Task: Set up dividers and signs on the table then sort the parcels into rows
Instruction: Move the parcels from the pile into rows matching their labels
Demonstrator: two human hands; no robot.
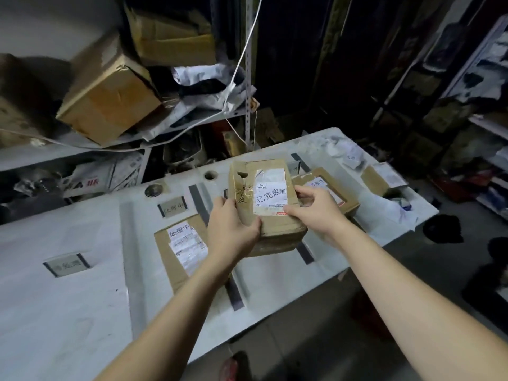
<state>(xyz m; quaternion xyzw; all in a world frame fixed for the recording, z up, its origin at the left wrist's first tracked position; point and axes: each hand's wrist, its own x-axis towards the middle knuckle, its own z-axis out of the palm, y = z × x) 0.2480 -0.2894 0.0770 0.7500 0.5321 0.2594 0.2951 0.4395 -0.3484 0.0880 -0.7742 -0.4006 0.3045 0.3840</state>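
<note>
Over the middle of the white table (68, 298), toward its far edge: a taped cardboard parcel (269, 204) with a white label reading 已完成, held in both hands. The left hand (231, 232) grips its near left corner, thumb on top, fingers underneath. The right hand (316, 210) clasps the right edge, fingers curled over the top face. Cannot tell whether the underside touches the table. Just left of it, a flat parcel labelled 处理中 (178, 248) lies toward the near edge. Just right, partly behind the held one, lies another brown parcel (346, 199). A smaller box (382, 178) sits near the far right corner, with white mailers (341, 149) along the far edge there. Grey tape strips (129, 243) run from the far edge to the near edge. A taped-down sign (66, 264) lies left of the pale strip, a second sign (173, 207) right of it; their writing is blurred.
</note>
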